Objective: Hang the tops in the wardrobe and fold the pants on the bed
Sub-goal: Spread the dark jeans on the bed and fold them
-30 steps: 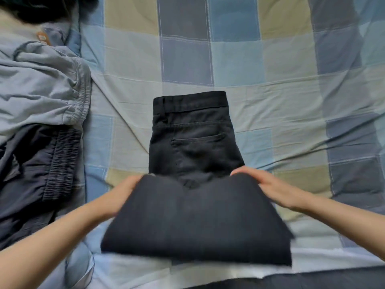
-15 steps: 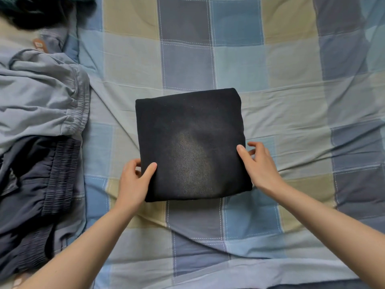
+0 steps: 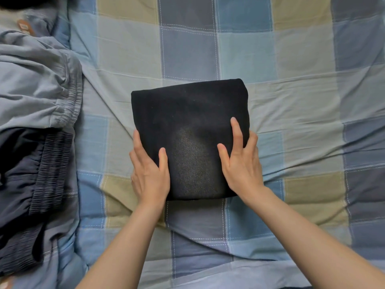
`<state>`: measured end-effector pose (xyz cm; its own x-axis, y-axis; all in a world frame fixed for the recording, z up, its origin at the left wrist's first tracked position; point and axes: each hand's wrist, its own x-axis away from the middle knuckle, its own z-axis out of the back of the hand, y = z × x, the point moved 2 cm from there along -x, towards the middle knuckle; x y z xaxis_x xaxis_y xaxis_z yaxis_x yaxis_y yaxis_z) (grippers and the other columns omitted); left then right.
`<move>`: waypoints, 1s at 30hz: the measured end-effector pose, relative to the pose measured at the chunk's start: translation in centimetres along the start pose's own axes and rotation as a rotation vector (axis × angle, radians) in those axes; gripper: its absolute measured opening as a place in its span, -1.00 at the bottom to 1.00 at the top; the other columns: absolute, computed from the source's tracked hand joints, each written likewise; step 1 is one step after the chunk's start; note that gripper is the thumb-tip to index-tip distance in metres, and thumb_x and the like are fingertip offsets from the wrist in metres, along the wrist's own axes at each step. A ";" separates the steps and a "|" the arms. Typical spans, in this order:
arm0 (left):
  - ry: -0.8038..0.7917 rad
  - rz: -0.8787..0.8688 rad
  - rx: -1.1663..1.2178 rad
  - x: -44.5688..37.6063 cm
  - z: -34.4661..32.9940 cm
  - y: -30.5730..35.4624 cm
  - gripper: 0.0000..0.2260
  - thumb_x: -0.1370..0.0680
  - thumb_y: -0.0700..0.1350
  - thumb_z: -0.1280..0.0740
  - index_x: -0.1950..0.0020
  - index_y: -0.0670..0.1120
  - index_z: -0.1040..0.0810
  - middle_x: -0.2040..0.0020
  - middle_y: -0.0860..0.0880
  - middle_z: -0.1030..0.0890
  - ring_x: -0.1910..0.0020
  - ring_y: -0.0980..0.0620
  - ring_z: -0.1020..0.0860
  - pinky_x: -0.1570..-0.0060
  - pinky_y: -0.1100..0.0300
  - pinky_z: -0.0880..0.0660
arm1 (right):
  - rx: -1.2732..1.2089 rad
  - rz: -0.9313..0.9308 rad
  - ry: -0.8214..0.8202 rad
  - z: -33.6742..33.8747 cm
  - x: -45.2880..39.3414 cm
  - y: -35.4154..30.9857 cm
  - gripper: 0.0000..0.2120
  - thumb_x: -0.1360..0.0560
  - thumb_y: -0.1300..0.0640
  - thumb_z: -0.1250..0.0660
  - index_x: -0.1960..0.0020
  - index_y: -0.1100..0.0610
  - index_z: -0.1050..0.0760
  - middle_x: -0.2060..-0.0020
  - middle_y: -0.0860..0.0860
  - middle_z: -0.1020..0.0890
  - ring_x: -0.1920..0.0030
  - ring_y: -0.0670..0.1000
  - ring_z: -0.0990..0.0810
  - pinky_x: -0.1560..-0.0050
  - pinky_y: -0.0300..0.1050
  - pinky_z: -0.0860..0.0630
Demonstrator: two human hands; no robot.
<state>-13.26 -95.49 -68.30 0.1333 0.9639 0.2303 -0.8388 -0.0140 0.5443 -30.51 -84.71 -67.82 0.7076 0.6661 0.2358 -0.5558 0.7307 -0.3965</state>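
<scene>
I see no box, basket or drawer from the head camera; the only thing carrying anything is the bed (image 3: 291, 59), covered in a checked sheet of blue, grey and olive squares, wrinkled under and around my work.

Nearest to me, both bare forearms reach forward from the bottom edge. The left hand (image 3: 149, 174) lies on the near left corner of the black pants (image 3: 190, 126), thumb on top of the cloth and the other fingers (image 3: 137, 142) stretched along its left edge, where I cannot tell whether they tuck under. The right hand (image 3: 241, 163) lies on the near right part, thumb and forefinger laid flat and straight on top, the remaining fingers running down the right edge. Both hands look released and pressing flat; neither is clenched round the cloth.

Between and just beyond the fingers sit the black pants, folded into a compact, nearly square bundle, lying flat on the bed at the middle of the view. The far edge is a smooth rounded fold; the fabric is dark and matte, with a paler worn-looking patch between my two thumbs.

Well to the left of the left fingers lies a dark navy garment (image 3: 27, 180) with a gathered elastic band, and just beyond it, touching, a grey-blue garment (image 3: 35, 84) also with an elastic band, both rumpled and unfolded.
</scene>
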 end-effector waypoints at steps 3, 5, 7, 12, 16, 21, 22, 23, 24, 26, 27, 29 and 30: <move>0.009 -0.042 -0.015 0.3 0.1 0.2 -0.40 -0.61 0.09 -0.19 -0.56 0.16 0.04 -0.32 -0.10 -0.38 -0.03 -0.26 -0.53 0.01 -0.11 -0.44 | 0.036 0.022 -0.034 0.0 -0.2 0.2 -0.38 -0.58 -0.15 -0.12 -0.55 -0.13 0.08 -0.35 0.26 -0.19 -0.07 0.30 -0.49 -0.05 0.18 -0.52; 0.027 -0.074 -0.031 0.5 0.1 0.7 -0.42 -0.60 0.07 -0.20 -0.56 0.15 -0.01 -0.28 -0.10 -0.39 0.06 -0.26 -0.54 0.10 -0.07 -0.42 | 0.053 0.022 -0.030 0.2 -0.7 0.1 -0.38 -0.59 -0.13 -0.14 -0.56 -0.11 0.05 -0.31 0.27 -0.23 0.01 0.28 -0.51 0.00 0.16 -0.54; 0.046 -0.105 -0.058 0.7 0.4 1.3 -0.44 -0.60 0.05 -0.22 -0.55 0.15 -0.08 -0.25 -0.08 -0.41 0.13 -0.22 -0.54 0.17 -0.04 -0.42 | 0.033 0.017 -0.005 0.5 -0.7 0.0 -0.39 -0.59 -0.11 -0.18 -0.55 -0.10 -0.01 -0.28 0.25 -0.26 0.03 0.27 -0.51 0.04 0.12 -0.54; 0.081 -0.190 -0.112 3.0 2.9 2.6 -0.55 -0.57 0.00 -0.30 -0.45 0.02 -0.34 -0.25 -0.06 -0.46 0.19 -0.14 -0.58 0.30 0.09 -0.36 | -0.018 0.029 0.020 3.1 1.9 -0.1 -0.43 -0.56 -0.05 -0.24 -0.51 -0.06 -0.14 -0.21 0.19 -0.30 0.15 0.25 -0.51 0.15 0.05 -0.50; 0.072 -0.259 -0.055 5.8 6.4 4.6 -0.50 -0.53 -0.08 -0.36 -0.46 -0.04 -0.34 -0.25 -0.08 -0.48 0.12 -0.16 -0.58 0.26 0.03 -0.45 | -0.045 0.048 0.041 7.0 4.9 -0.8 -0.45 -0.55 -0.05 -0.28 -0.49 -0.03 -0.20 -0.21 0.17 -0.32 0.13 0.23 -0.53 0.16 0.02 -0.47; 0.102 -0.301 0.022 11.9 13.3 7.3 -0.49 -0.50 -0.13 -0.39 -0.43 -0.06 -0.36 -0.24 -0.10 -0.47 -0.03 0.06 -0.43 0.17 0.03 -0.46 | -0.094 0.051 0.052 15.0 11.7 -2.1 -0.46 -0.54 -0.02 -0.31 -0.47 0.00 -0.25 -0.25 0.17 -0.32 0.01 0.22 -0.53 0.10 0.02 -0.49; 0.110 -0.321 0.028 12.8 14.5 7.8 -0.50 -0.49 -0.14 -0.40 -0.41 -0.08 -0.37 -0.24 -0.11 -0.46 -0.04 0.07 -0.41 0.15 0.04 -0.46 | -0.097 0.048 0.064 16.3 12.8 -2.3 -0.46 -0.53 -0.02 -0.32 -0.46 -0.01 -0.25 -0.24 0.16 -0.32 0.01 0.21 -0.53 0.12 0.03 -0.50; 0.107 -0.337 0.039 14.1 16.2 8.8 -0.50 -0.49 -0.15 -0.41 -0.40 -0.09 -0.38 -0.24 -0.13 -0.46 -0.06 0.08 -0.41 0.12 0.06 -0.46 | -0.095 0.040 0.076 18.4 14.3 -2.6 -0.46 -0.53 -0.03 -0.32 -0.46 -0.02 -0.25 -0.24 0.15 -0.32 0.01 0.20 -0.53 0.15 0.01 -0.50; 0.100 -0.359 0.054 15.1 17.7 9.5 -0.51 -0.48 -0.16 -0.41 -0.39 -0.10 -0.38 -0.24 -0.13 -0.46 -0.08 0.07 -0.42 0.08 0.09 -0.44 | -0.097 0.038 0.091 20.2 15.6 -3.0 -0.46 -0.53 -0.03 -0.33 -0.45 -0.02 -0.26 -0.23 0.14 -0.32 0.01 0.19 -0.53 0.17 0.00 -0.50; 0.078 -0.379 0.082 16.8 20.5 10.8 -0.51 -0.48 -0.17 -0.42 -0.38 -0.11 -0.40 -0.23 -0.13 -0.45 -0.14 0.04 -0.44 0.00 0.17 -0.40 | -0.102 0.017 0.108 23.6 17.8 -3.9 -0.47 -0.53 -0.03 -0.33 -0.45 -0.02 -0.27 -0.22 0.13 -0.33 0.03 0.17 -0.53 0.18 0.00 -0.50; 0.060 -0.394 0.091 18.0 22.1 11.8 -0.52 -0.48 -0.17 -0.43 -0.38 -0.11 -0.41 -0.23 -0.13 -0.44 -0.15 0.03 -0.44 -0.01 0.18 -0.39 | -0.104 -0.003 0.120 25.7 19.4 -4.2 -0.47 -0.53 -0.03 -0.33 -0.45 -0.01 -0.27 -0.21 0.12 -0.33 0.07 0.16 -0.53 0.18 -0.01 -0.51; 0.054 -0.441 0.091 20.3 24.9 12.9 -0.53 -0.47 -0.17 -0.44 -0.36 -0.11 -0.45 -0.23 -0.13 -0.44 -0.15 0.03 -0.43 0.02 0.14 -0.41 | -0.130 -0.011 0.152 28.7 22.3 -4.8 -0.47 -0.53 -0.03 -0.33 -0.45 -0.01 -0.27 -0.21 0.12 -0.32 0.08 0.14 -0.51 0.16 -0.03 -0.50; 0.051 -0.468 0.099 21.6 26.5 13.8 -0.54 -0.47 -0.17 -0.45 -0.34 -0.11 -0.46 -0.23 -0.14 -0.44 -0.15 0.03 -0.43 0.04 0.12 -0.41 | -0.144 -0.028 0.168 30.6 24.2 -5.0 -0.47 -0.53 -0.03 -0.33 -0.45 -0.02 -0.26 -0.22 0.11 -0.32 0.05 0.14 -0.51 0.13 -0.04 -0.49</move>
<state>-7.94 -81.95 -34.42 0.4565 0.8845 -0.0959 -0.6403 0.4015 0.6548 -23.97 -67.71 -32.93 0.7911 0.6030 0.1025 -0.4752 0.7114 -0.5177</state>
